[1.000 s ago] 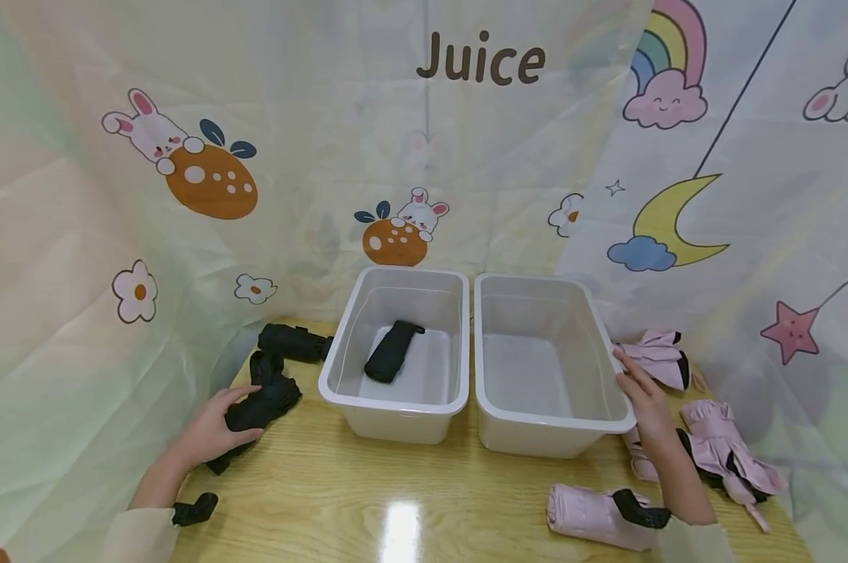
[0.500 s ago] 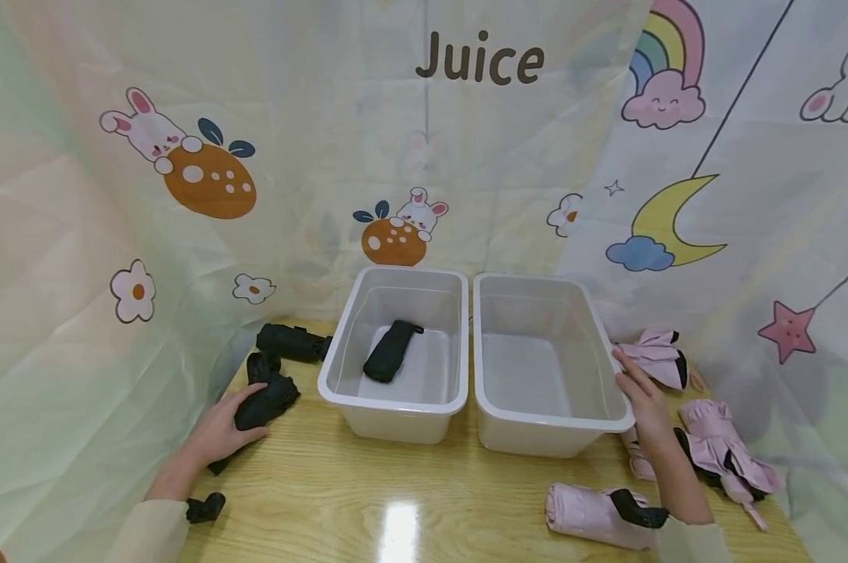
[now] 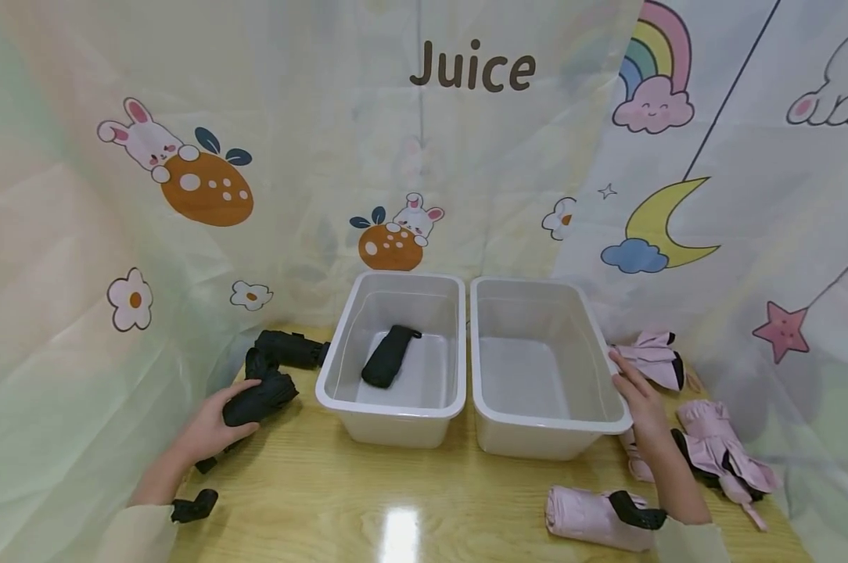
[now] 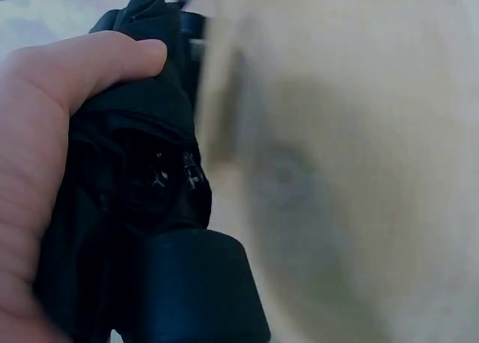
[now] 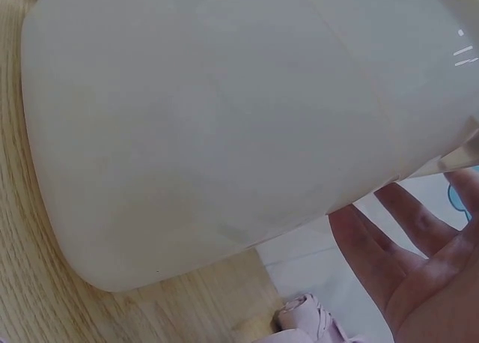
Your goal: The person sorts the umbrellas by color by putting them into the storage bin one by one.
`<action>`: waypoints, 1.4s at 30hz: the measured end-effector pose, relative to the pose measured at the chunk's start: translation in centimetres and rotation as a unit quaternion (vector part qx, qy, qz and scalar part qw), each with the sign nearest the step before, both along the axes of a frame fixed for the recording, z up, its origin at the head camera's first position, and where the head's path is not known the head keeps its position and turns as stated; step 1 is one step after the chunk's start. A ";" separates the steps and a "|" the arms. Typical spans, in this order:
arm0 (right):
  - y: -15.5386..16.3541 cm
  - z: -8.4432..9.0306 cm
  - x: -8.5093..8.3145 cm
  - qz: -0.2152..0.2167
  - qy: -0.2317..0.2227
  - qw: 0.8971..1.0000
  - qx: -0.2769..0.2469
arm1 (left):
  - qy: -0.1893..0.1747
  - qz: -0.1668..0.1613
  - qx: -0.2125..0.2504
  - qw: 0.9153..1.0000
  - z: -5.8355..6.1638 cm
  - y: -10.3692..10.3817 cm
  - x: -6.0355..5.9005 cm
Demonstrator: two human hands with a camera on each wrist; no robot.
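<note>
From over the person's shoulder, the left hand [image 3: 209, 428] is wrapped round a folded black umbrella [image 3: 255, 400] at the left of the wooden table [image 3: 396, 500], fingers curled over its cloth; whether it is off the wood I cannot tell. Just behind lies a second black one [image 3: 290, 349], and a third [image 3: 389, 356] lies inside the left bin [image 3: 394, 407]. The right bin [image 3: 537, 426] sits beside it, their rims nearly touching. The right hand [image 3: 638, 403] lies with straight fingers against that bin's right rim, gripping nothing. Pink umbrellas are around that arm: one at the back [image 3: 652, 360], one to the right [image 3: 720, 453], one near the front edge [image 3: 596, 516].

From the left wrist, the thumb [image 4: 97, 62] presses over the black umbrella [image 4: 142, 186], its dark handle end nearest the lens; the rest is blur.

From the right wrist, the right bin's wall [image 5: 224, 126] fills the view, and the fingers [image 5: 419, 246] are spread and straight just beside it, with a bit of pink cloth [image 5: 307, 324] below.
</note>
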State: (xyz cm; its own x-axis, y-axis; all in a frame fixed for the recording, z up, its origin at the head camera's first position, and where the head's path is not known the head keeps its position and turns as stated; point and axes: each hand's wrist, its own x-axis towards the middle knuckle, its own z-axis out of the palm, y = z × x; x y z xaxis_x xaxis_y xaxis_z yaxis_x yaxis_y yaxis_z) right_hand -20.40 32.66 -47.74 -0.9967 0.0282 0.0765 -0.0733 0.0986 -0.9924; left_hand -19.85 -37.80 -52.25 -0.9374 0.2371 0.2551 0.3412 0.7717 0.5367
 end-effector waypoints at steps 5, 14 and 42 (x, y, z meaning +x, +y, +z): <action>-0.1 -0.1 0.1 0.001 0.000 1.000 -0.001 | 0.017 -0.024 0.010 1.000 3.6 0.3 -0.3; 0.0 0.1 0.0 -0.007 -0.005 1.000 0.010 | -0.002 -0.064 0.007 0.998 10.5 1.7 -2.1; -0.2 0.3 0.1 -0.024 -0.013 1.000 0.010 | -0.075 -0.164 -0.006 0.984 17.8 14.2 -11.4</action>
